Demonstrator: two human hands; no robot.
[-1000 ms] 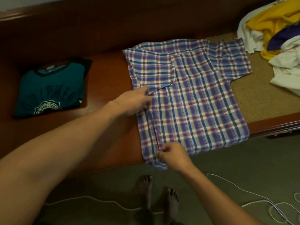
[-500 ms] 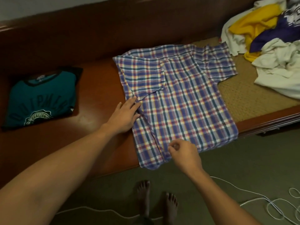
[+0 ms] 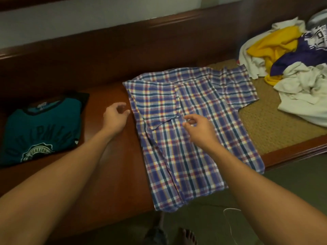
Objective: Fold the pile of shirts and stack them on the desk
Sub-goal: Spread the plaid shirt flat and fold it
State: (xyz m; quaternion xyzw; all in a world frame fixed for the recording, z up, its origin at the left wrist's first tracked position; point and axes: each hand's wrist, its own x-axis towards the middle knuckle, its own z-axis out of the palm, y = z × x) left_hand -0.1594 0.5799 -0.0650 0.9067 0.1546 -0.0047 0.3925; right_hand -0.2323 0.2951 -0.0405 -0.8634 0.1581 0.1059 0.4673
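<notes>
The plaid shirt [image 3: 194,131] lies flat at the desk's [image 3: 109,174] centre, its nine o'clock side folded in. Our left hand [image 3: 115,115] and right hand [image 3: 200,128] hover loosely curled, holding nothing. We should fold the three o'clock sleeve in evenly.

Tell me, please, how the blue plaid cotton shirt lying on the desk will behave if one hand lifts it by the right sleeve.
The blue plaid shirt is probably floppy: it lies flat with soft creases. Its left fold would likely fall open. Its hem already overhangs the brown wooden desk, so it may slide off.
</notes>
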